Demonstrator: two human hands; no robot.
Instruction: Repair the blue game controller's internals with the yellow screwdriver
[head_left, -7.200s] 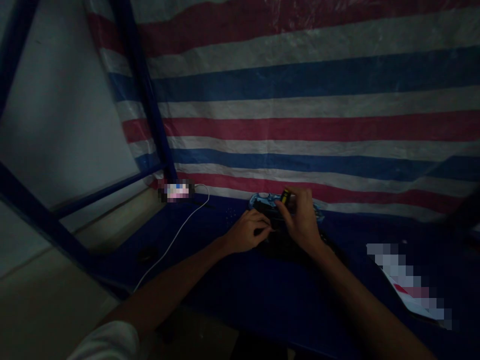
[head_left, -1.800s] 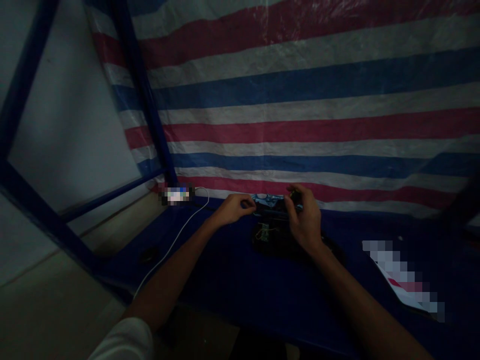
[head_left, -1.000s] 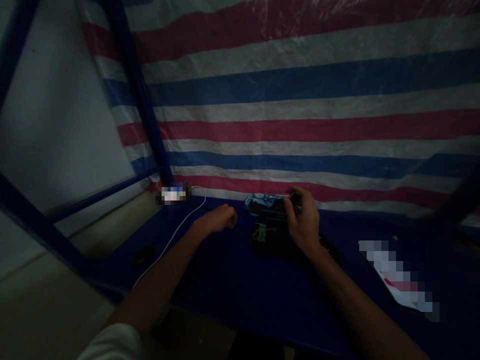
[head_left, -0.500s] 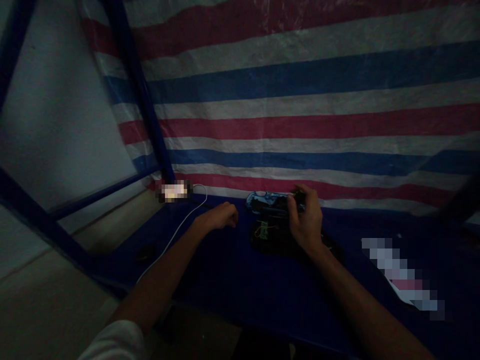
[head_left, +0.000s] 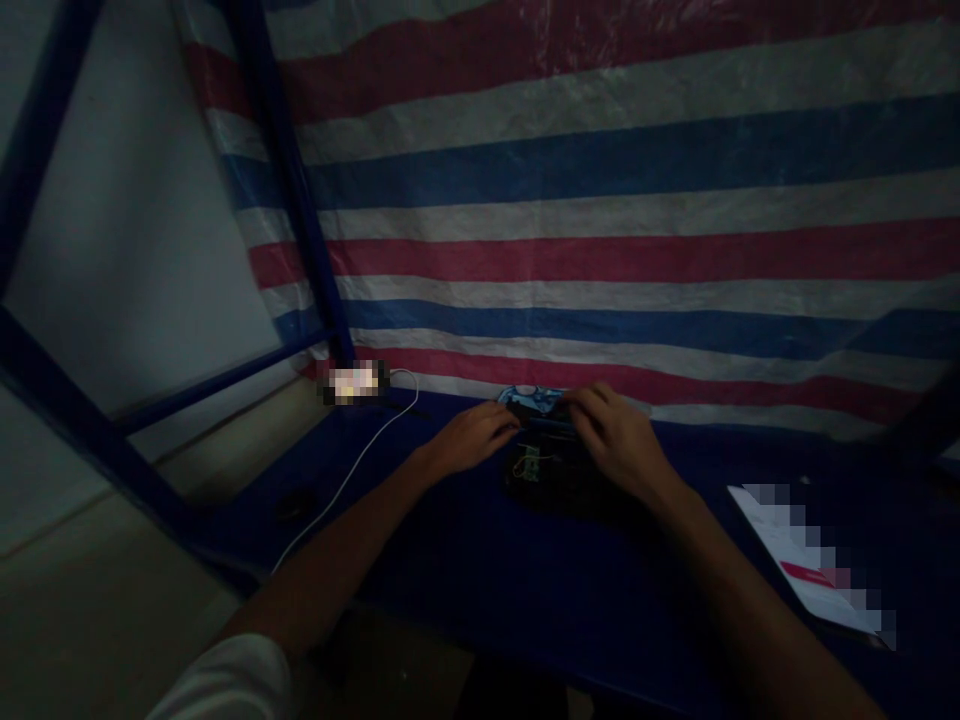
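Backdrop: red, white and blue striped tarpaulin [head_left: 600, 250], behind a blue metal frame post [head_left: 292, 180].
Surface: dark blue counter [head_left: 450, 560].
Left hand [head_left: 476, 438]: fingers closed on the near left end of the case.
Right hand [head_left: 615, 440]: fingers closed over its right end.
Hands: together, both on one object.
Object held: flat black-and-blue case [head_left: 536, 405], at the counter's back edge, against the tarpaulin.
Just below: small green circuit board [head_left: 531, 463] with thin wires, on a dark bundle [head_left: 570, 490].
Left side: white cable [head_left: 352, 490], running to a blurred item [head_left: 355, 382].
Right side: blurred paper sheet [head_left: 806, 555].
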